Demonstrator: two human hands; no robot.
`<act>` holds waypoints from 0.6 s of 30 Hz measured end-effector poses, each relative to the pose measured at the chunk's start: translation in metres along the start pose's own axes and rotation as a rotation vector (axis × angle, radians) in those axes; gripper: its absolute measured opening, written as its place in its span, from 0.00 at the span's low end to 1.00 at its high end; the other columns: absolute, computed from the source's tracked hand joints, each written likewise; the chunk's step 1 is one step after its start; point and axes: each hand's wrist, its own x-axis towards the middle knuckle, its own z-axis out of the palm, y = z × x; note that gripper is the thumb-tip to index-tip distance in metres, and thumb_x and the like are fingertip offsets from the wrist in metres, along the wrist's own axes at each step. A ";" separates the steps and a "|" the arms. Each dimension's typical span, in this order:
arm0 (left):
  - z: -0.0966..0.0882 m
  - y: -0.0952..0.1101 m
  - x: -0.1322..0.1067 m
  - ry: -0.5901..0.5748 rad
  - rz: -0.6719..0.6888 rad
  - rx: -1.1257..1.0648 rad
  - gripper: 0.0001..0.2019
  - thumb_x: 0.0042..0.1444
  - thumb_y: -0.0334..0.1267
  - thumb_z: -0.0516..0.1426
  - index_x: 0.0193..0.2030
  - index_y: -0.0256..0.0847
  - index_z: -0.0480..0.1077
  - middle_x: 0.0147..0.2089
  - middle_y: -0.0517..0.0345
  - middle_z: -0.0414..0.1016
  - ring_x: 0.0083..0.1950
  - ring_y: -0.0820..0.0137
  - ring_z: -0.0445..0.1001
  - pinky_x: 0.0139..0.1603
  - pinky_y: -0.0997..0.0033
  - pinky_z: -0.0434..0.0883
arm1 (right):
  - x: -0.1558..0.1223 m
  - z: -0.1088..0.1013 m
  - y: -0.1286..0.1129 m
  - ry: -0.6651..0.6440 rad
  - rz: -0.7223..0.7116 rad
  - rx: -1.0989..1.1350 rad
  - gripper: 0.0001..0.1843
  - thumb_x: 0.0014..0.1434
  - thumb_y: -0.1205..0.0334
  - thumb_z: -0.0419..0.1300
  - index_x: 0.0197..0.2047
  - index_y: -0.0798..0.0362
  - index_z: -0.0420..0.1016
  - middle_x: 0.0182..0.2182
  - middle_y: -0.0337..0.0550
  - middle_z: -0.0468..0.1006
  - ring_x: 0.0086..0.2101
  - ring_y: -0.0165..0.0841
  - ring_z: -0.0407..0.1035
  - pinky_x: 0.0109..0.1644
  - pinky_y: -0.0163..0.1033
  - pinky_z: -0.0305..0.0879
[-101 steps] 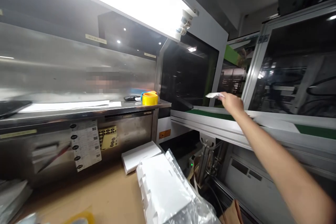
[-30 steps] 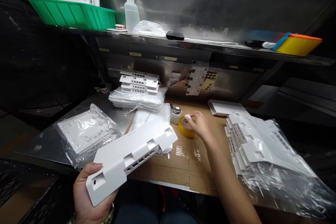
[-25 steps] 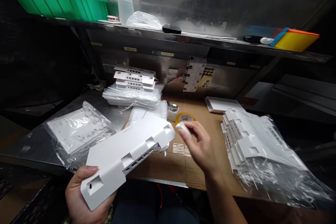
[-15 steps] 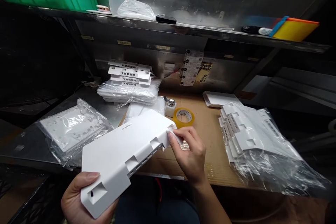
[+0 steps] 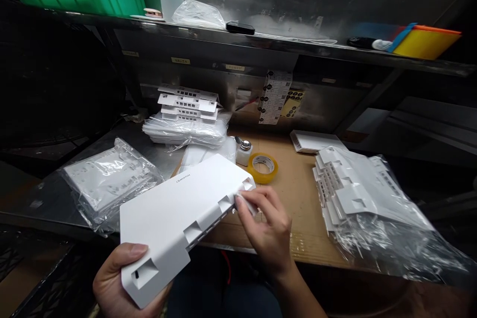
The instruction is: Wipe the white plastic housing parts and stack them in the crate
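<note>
My left hand (image 5: pixel 124 278) grips the lower left end of a white Huawei router housing (image 5: pixel 179 203), thumb on top and fingers underneath. The housing is tilted, and its edge with recesses and slots faces me. At its right end, my right hand (image 5: pixel 266 218) pinches what looks like a small white cloth (image 5: pixel 250 204) and presses it on that edge. The fingers partly hide the cloth. Just behind the housing are a roll of yellow tape (image 5: pixel 274 171) and a small white bottle with a metal cap (image 5: pixel 244 153).
A bagged stack of white housings (image 5: pixel 357 194) lies on the right, near a white box-like piece (image 5: pixel 316 141). On the left is a bagged white panel (image 5: pixel 108 179). Slotted white strips (image 5: pixel 188 104) top a pile of plastic bags (image 5: pixel 186 131). A metal shelf (image 5: pixel 208 32) crosses above.
My right hand has slid the white cloth a little left along the housing's edge, baring the corner recess. The whole view has shifted slightly; my left hand keeps its grip.
</note>
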 end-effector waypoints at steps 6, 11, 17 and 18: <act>0.003 0.000 -0.003 0.080 -0.040 -0.077 0.42 0.35 0.24 0.53 0.64 0.45 0.69 0.33 0.63 0.85 0.25 0.60 0.81 0.44 0.55 0.83 | -0.005 -0.001 0.003 0.026 0.039 0.021 0.08 0.62 0.70 0.65 0.43 0.50 0.82 0.35 0.42 0.76 0.35 0.32 0.72 0.40 0.38 0.70; 0.010 0.000 -0.006 0.047 -0.072 -0.119 0.39 0.37 0.21 0.52 0.61 0.45 0.71 0.27 0.61 0.83 0.25 0.61 0.81 0.37 0.59 0.83 | -0.008 -0.002 -0.004 -0.073 0.061 0.130 0.08 0.62 0.69 0.65 0.43 0.49 0.82 0.35 0.41 0.77 0.35 0.31 0.72 0.38 0.37 0.70; 0.013 -0.006 -0.007 0.035 -0.084 -0.152 0.37 0.39 0.23 0.52 0.60 0.44 0.71 0.31 0.61 0.84 0.27 0.61 0.82 0.36 0.62 0.83 | -0.016 -0.002 -0.016 -0.052 0.121 0.201 0.07 0.62 0.68 0.66 0.43 0.49 0.81 0.35 0.40 0.76 0.34 0.31 0.71 0.37 0.36 0.69; 0.013 -0.007 -0.007 0.033 -0.080 -0.160 0.37 0.38 0.23 0.52 0.60 0.44 0.71 0.33 0.61 0.84 0.28 0.61 0.82 0.38 0.61 0.83 | -0.017 -0.001 -0.016 -0.051 0.094 0.170 0.07 0.61 0.69 0.66 0.43 0.49 0.81 0.35 0.41 0.75 0.34 0.31 0.71 0.37 0.36 0.69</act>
